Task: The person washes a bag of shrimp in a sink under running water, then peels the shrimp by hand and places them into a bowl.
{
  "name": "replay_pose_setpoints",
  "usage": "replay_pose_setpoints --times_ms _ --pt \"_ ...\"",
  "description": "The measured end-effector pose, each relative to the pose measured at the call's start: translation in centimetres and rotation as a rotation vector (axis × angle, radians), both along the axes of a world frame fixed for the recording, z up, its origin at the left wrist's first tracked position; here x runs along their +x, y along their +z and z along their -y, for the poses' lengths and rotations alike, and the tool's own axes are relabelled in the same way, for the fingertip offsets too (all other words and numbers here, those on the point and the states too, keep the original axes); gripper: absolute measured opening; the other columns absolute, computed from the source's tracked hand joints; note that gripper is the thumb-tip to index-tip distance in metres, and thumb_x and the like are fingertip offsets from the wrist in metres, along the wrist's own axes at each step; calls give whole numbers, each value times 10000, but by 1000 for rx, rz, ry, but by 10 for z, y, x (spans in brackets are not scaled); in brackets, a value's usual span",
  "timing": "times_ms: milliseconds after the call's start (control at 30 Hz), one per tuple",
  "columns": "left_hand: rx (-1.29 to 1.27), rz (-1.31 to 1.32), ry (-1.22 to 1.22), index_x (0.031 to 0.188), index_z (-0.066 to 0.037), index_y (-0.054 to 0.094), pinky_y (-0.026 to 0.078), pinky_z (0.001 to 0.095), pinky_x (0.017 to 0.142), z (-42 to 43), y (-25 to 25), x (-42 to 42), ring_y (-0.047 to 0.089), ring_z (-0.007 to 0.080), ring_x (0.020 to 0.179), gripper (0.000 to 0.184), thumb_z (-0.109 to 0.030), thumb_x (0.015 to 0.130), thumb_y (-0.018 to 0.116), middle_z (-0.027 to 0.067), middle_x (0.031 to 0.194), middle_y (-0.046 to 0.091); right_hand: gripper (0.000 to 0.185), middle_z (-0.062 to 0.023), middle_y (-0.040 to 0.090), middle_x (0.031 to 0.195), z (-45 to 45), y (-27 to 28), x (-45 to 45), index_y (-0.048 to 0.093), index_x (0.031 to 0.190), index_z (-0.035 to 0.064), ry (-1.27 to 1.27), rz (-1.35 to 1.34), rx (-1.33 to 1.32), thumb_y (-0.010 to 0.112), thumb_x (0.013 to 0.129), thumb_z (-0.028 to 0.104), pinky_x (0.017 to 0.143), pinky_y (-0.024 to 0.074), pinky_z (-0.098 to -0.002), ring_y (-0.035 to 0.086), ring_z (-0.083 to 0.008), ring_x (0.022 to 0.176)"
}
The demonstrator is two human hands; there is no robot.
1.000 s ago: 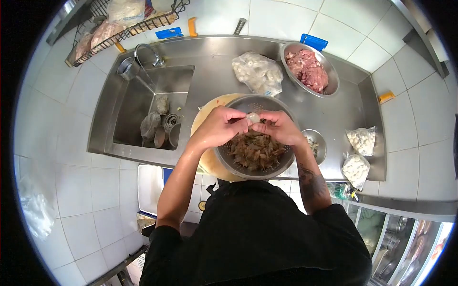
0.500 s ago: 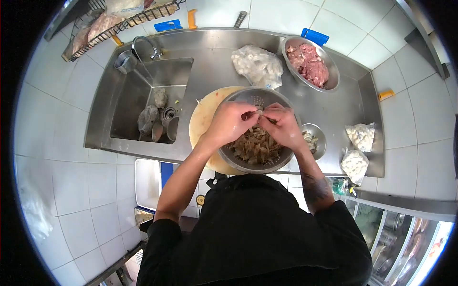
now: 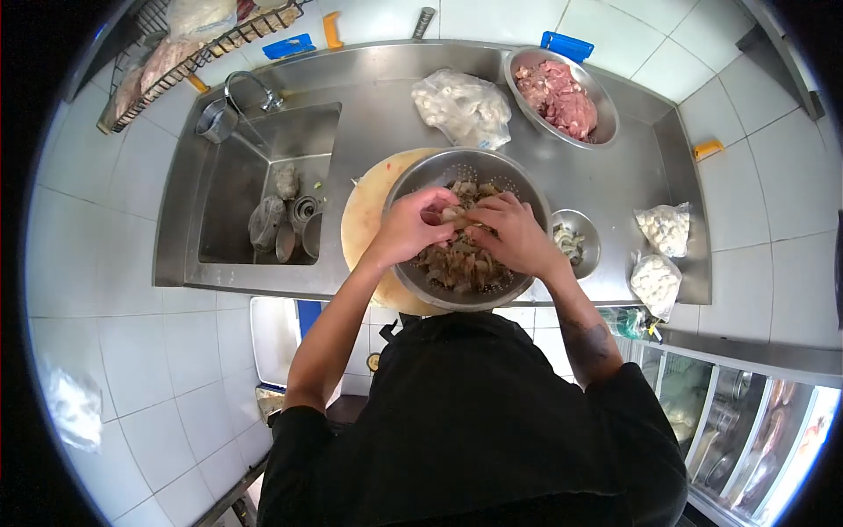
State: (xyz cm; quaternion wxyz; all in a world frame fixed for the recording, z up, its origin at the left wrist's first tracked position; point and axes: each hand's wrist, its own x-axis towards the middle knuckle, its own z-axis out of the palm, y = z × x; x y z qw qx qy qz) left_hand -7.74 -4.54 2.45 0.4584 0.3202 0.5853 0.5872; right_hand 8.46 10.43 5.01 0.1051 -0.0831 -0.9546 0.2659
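Plainly, the colander (image 3: 465,304) in front of the person holds the larger share: a brown heap (image 3: 461,266) of what look like shrimp, many seemingly in their shells. Far fewer pale pieces (image 3: 569,241), apparently without shells, lie in the small bowl (image 3: 594,244) just beside it, so by that comparison the smaller part looks done and the larger part left. How much of the heap is loose shell cannot be told

Above the heap, the left hand (image 3: 407,230) has its thumb and fingers closed on a small pale piece (image 3: 450,213), probably a shrimp. The right hand (image 3: 514,235) meets it with bent fingers, its tips against or very near the piece; whether they pinch part of it is too blurred to tell. Both hands are over the colander, which sits partly on the round board (image 3: 360,211)

Farther off, a plastic bag (image 3: 464,107) of whitish food lies on the steel counter (image 3: 369,114), and next to it a large bowl (image 3: 608,104) holds raw pink meat (image 3: 559,98)
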Motion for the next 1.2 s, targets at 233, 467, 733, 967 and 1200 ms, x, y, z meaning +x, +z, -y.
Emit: replay_pose_setpoints --times_ms 233,467,733,967,1200 --pt "-20 -141 -115 979 21 678 570 267 746 5 12 -9 690 130 835 149 14 842 734 52 897 684 91 -161 646 872 -14 -7 -4 670 942 38 121 -93 -184 647 886 105 768 461 -468 603 -368 867" --pt "-76 -100 -100 939 30 705 571 266 747 9 23 -14 705 142 807 118 10 832 748 97 865 732 114 -164 649 822 0 6 5 657 924 -14 -58 -62 -335 646 921 100 664 484 -383 625 -280 730" --pt "-92 32 -58 958 11 690 587 282 765 28 26 -37 711 168 825 126 2 844 743 93 870 718 145 -131 658 824 -26 22 31 666 995 3 -185 158 -457 650 933 133 679 487 -352 618 -205 736" --pt "11 87 -136 900 -1 622 599 295 784 5 28 -7 708 165 858 99 -8 880 719 69 914 687 243 -60 660 787 3 -4 -3 673 1063 -20 -137 11 -938 663 948 194 613 496 -287 592 -122 673" --pt "191 -925 -143 1027 -51 598 538 387 725 5 36 23 671 327 845 271 -103 812 753 116 957 675 134 -18 643 785 -1 -6 -6 661 986 -20 -230 43 -1243 647 952 109 559 469 -232 571 -78 650"
